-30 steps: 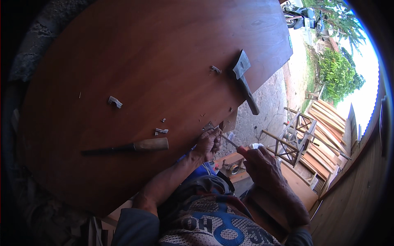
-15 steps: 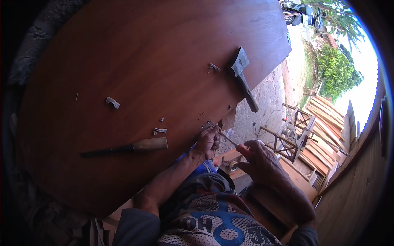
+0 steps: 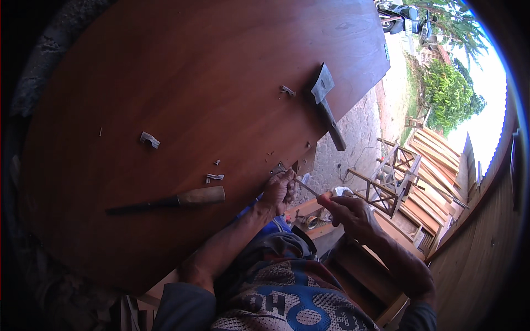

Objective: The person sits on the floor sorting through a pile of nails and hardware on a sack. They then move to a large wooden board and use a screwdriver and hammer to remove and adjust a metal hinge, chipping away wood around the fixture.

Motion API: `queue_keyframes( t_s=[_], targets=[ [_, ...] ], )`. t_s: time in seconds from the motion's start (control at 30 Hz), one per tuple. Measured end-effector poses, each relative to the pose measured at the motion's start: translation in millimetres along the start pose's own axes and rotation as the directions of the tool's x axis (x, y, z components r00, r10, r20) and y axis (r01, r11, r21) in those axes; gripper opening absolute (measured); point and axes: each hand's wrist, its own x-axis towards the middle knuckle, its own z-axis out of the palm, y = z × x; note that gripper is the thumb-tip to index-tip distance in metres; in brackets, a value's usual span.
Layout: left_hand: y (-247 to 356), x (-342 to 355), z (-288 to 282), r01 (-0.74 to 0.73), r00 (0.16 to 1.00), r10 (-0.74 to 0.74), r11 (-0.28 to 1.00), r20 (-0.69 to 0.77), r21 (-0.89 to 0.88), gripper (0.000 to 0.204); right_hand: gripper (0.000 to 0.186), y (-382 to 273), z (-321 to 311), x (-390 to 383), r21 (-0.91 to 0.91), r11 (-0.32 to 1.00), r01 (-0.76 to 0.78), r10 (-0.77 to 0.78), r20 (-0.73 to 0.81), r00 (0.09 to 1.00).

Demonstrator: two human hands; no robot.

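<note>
At the panel (image 3: 193,99), right fingers (image 3: 344,205) grip a screwdriver (image 3: 324,199); left fingers (image 3: 289,191) meet its tip, hold unclear.

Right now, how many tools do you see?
3: screwdriver in the right hand, hatchet at the right edge of the board, chisel left of the left hand. More may be hidden.

Gap between left hand (image 3: 277,193) and hatchet (image 3: 326,105)

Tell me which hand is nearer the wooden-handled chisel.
Left. The left hand is to the right of the chisel; the right hand is farther right, gripping the red-handled screwdriver.
</note>
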Motion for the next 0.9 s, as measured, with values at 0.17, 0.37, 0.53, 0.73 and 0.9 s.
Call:
queue_keyframes(
  t_s=[0.17, 0.37, 0.53, 0.73, 0.9],
  targets=[
    [1, 2, -2, 0.018, 0.999, -0.017, 1.000, 0.041, -0.013, 0.022, 0.037, -1, -3, -2, -0.059, 0.981, 0.186, -0.187, -0.009, 0.982],
    [2, 2, -8, 0.092, 0.990, -0.087, 0.995, 0.112, -0.045, 0.020, 0.031, 3, 3, -7, -0.287, 0.904, 0.317, -0.340, -0.031, 0.940],
    [-2, 1, -8, 0.047, 0.996, -0.044, 0.998, 0.081, -0.041, 0.020, 0.033, 19, 5, -1, -0.086, 0.957, 0.277, -0.281, -0.050, 0.958],
    [1, -1, -2, 0.008, 0.997, -0.007, 1.000, 0.075, -0.014, 0.021, 0.038, 22, 10, -5, 0.164, 0.976, 0.141, -0.137, -0.037, 0.990],
    [2, -2, -1, 0.013, 0.999, -0.013, 1.000, 0.030, 0.011, 0.023, 0.041, 13, 9, -6, 0.160, 0.983, 0.085, -0.084, -0.011, 0.996]
  ],
)
